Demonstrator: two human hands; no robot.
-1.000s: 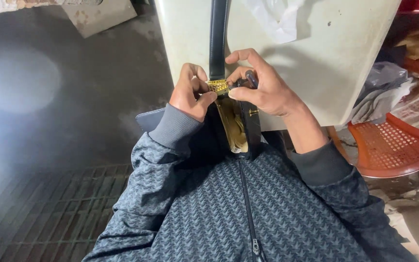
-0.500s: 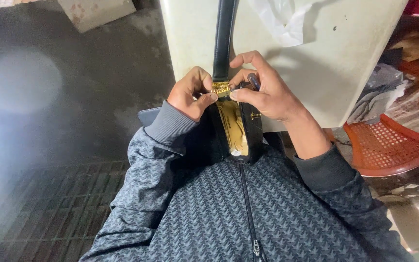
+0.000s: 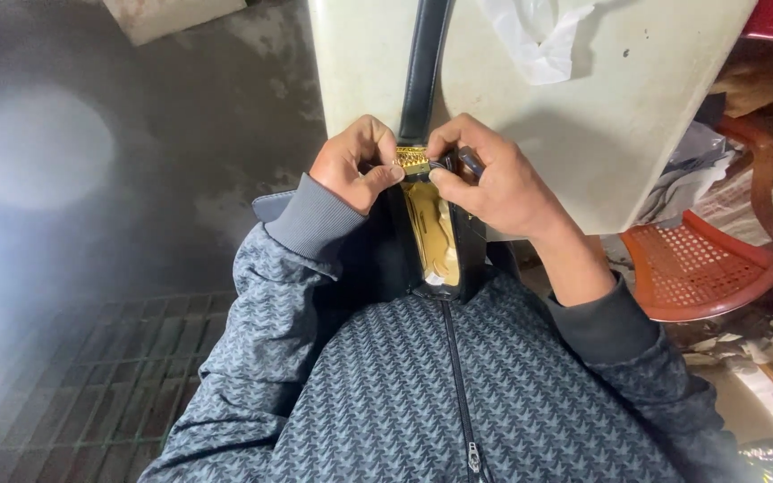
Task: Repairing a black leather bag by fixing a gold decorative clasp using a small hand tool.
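The black bag point(image 3: 436, 241) sits open against my chest. My left hand point(image 3: 351, 165) and right hand point(image 3: 494, 183) both pinch its gold fitting point(image 3: 411, 159), probably a clasp, under the black strap point(image 3: 427, 67).

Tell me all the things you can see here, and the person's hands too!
Bag: one, black with a gold lining, held open in the lap against the jacket.
Strap: one, black, running up from the bag over the table.
Gold chain piece: one, gold, at the top of the bag between both hands.
Table: one, cream, in front of the person.
Plastic bag: one, white, on the table.
Chair: one, orange-red plastic, at the right.
Floor grate: one, dark metal, lower left.
Jacket: one, grey-blue patterned, with a zip.
Left hand: pinching the gold chain piece.
Right hand: gripping the top of the bag.
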